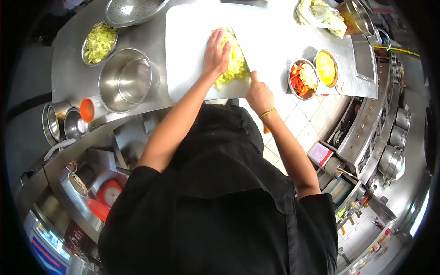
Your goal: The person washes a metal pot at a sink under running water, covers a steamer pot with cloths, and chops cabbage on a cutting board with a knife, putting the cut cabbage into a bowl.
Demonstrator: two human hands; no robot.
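A steel counter [75, 85] runs across the scene, with a white board [188, 50] at its middle, reaching the near edge. Left of the board stands a deep steel pot [133, 78]; a colander [130, 11] sits farther off. At the far right lies a leafy head [316, 18]. Beyond the pot on the left, a bowl [113, 46] holds shredded greens [97, 41].

On the right, two bowls stand side by side near the edge, one with red strips [298, 82] and pale pieces, the other with yellow food [325, 68].

The left hand [217, 54] lies with fingers stretched out over the left side of a chopped pile [236, 64] on the board. The right hand [260, 95] is closed round the handle of a knife [241, 51], whose blade runs along the pile's right side, tip pointing far. An orange-lined cup [88, 110] stands at the near left.
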